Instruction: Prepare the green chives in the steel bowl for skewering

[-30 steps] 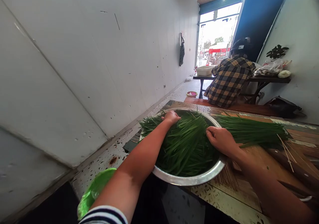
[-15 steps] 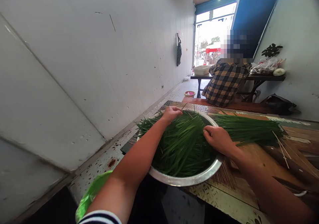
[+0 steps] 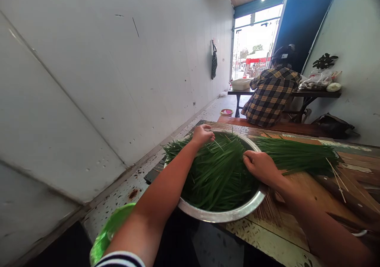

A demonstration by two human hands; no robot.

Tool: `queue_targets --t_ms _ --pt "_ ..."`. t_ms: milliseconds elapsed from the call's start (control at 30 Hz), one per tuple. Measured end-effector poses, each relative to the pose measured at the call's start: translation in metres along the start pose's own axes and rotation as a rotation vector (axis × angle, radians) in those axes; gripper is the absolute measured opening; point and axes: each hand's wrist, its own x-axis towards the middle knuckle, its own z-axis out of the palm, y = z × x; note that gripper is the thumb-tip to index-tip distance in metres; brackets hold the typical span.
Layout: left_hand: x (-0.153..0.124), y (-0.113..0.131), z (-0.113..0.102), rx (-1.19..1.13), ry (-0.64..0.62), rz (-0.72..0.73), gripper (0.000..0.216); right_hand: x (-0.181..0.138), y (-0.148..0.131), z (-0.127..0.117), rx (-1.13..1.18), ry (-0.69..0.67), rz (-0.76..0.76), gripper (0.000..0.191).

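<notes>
Nearest, below the round steel bowl (image 3: 225, 215), a bright green plastic thing (image 3: 111, 231) is cut off by the striped sleeve (image 3: 118, 259); what it is cannot be told. The bowl hangs over the near edge of the worn wooden tabletop (image 3: 299, 187), heaped with long flat green leaves (image 3: 216, 176) that hide its inside. The two hands are apart. The right hand (image 3: 259, 166) lies on the leaves at the bowl's right rim, and the left hand (image 3: 202, 134) is at its far rim. Both have curled fingers, but whether they clamp any leaves cannot be told. Thin wooden skewers (image 3: 268, 209) poke from under the bowl's right side. Right of it lies one bundle of green stalks (image 3: 297, 156). Beyond the bowl one person in a plaid shirt (image 3: 271, 96) sits facing away.
</notes>
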Motion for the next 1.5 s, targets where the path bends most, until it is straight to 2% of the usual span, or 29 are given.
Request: queue_targets --t_ms 100,167,233,300,467,567,667,767,833,933,1067,1233,1500 --pt "-0.004 0.006 -0.009 0.382 0.009 -0.035 0.025 0.0 0.0 0.0 -0.001 -0.011 0.007 0.031" --pt "-0.005 0.01 -0.015 0.644 0.025 0.01 0.013 0.0 -0.001 -0.001 0.003 -0.019 0.009 0.031" --pt "-0.006 0.013 -0.02 0.73 0.033 0.099 0.008 0.0 -0.001 -0.002 0.009 -0.021 0.01 0.031" --pt "-0.007 0.016 -0.023 0.652 -0.015 0.205 0.009 0.0 -0.002 -0.002 0.017 -0.021 0.007 0.032" --pt "-0.014 0.019 -0.024 0.6 -0.339 0.324 0.017 0.0 -0.002 -0.004 0.009 -0.02 0.0 0.031" --pt "-0.013 0.017 -0.026 0.601 -0.42 0.401 0.014 0.0 -0.003 -0.004 0.008 -0.02 0.0 0.031" --pt "-0.003 0.009 -0.028 0.578 -0.372 0.388 0.01 0.0 -0.002 -0.004 0.012 -0.018 0.0 0.031" --pt "0.011 -0.005 -0.024 0.499 -0.175 0.328 0.02 0.0 -0.002 -0.003 0.007 -0.013 -0.005 0.031" --pt "0.018 -0.015 -0.017 0.437 -0.104 0.28 0.023 0.0 -0.002 -0.003 0.01 -0.011 -0.005 0.031" --pt "0.02 -0.024 -0.004 0.327 -0.094 0.251 0.026 0.0 -0.002 -0.004 0.022 -0.008 -0.002 0.031" --pt "0.011 -0.024 0.01 0.238 -0.065 0.195 0.029 0.0 -0.003 -0.005 0.019 -0.004 -0.012 0.031" --pt "0.001 -0.018 0.019 0.183 -0.119 0.152 0.029 0.0 -0.003 -0.004 0.012 -0.003 -0.015 0.031" --pt "0.002 -0.021 0.024 0.107 -0.107 0.219 0.028 0.001 0.0 -0.001 0.018 -0.01 -0.012 0.031"
